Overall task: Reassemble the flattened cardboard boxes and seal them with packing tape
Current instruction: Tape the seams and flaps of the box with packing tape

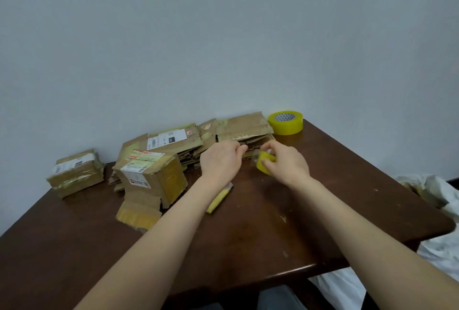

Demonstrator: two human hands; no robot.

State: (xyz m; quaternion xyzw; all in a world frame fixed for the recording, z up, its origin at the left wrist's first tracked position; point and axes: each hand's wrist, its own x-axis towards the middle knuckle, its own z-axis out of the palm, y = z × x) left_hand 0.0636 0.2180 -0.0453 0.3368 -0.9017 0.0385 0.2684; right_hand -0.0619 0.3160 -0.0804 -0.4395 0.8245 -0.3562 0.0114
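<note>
Right hand's (285, 163) grip is wrapped round a small tape roll (263, 163); left hand's (221, 160) can't be told. Flattened boxes (244, 127) are piled just behind, big roll (285, 123) beside.

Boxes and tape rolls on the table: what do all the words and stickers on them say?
Nothing can be read.
White label on the flattened box: barcode and print, too blurred.
Red-marked label on the half-open box: too blurred.
Side label on the taped box: too blurred.
Large tape roll: triangle pattern inside, no words.
Small tape roll in the right hand: no words show.
</note>
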